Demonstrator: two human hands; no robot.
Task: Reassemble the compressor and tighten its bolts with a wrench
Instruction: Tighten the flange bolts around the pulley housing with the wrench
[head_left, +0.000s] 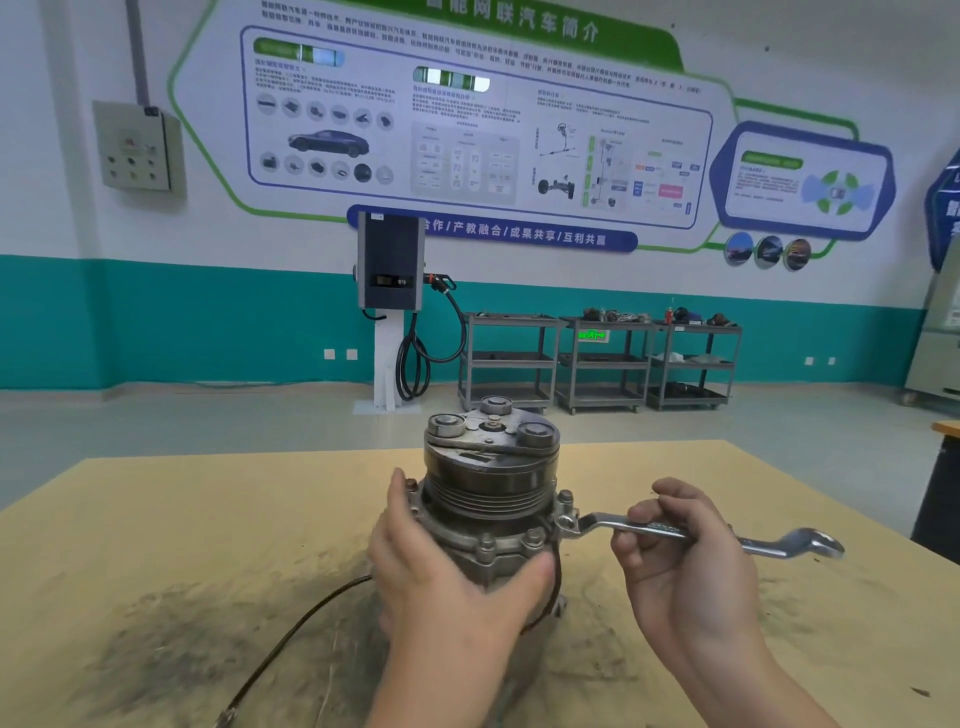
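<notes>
The compressor stands upright on the wooden table, pulley end up, with several bolts around its flange. My left hand grips its lower body from the near left, thumb across the front. My right hand holds the shaft of a silver combination wrench. The wrench's ring end sits on a flange bolt at the compressor's right side; its open end points right.
A black cable runs from the compressor toward the table's near edge. Dark grease stains mark the tabletop. Beyond the table are a charging post and three grey shelf carts against the far wall.
</notes>
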